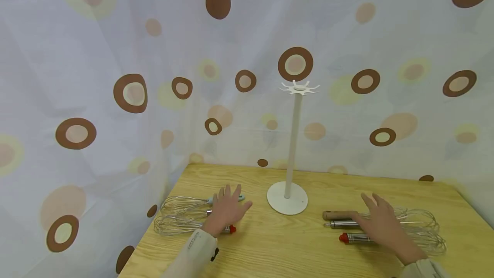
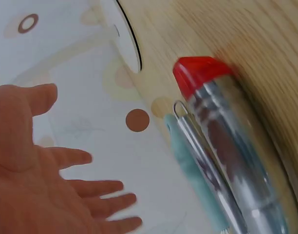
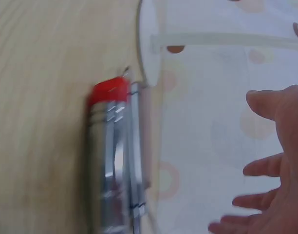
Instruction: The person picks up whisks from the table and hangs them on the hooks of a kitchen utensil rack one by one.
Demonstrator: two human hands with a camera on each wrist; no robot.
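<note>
Fingers spread, my left hand (image 1: 227, 210) hovers over the handles of several whisks on the left. One has a red-tipped metal handle (image 2: 236, 151), one a slim metal handle (image 2: 207, 168) with a hanging loop, one a pale blue-green handle (image 2: 190, 170). Their wire loops (image 1: 179, 216) point left. On the right, my right hand (image 1: 382, 224) is held above a second group with fingers extended, holding nothing. A wooden handle (image 1: 337, 215), a slim metal handle (image 1: 343, 224) and a red-tipped metal handle (image 3: 110, 161) show there, wire loops (image 1: 420, 231) pointing right.
Between the two groups, toward the back, stands a white rack with a round base (image 1: 287, 207), an upright pole (image 1: 294, 140) and a crown of hooks (image 1: 299, 88). A dotted curtain (image 1: 247, 46) hangs behind and left of the wooden table (image 1: 278, 248).
</note>
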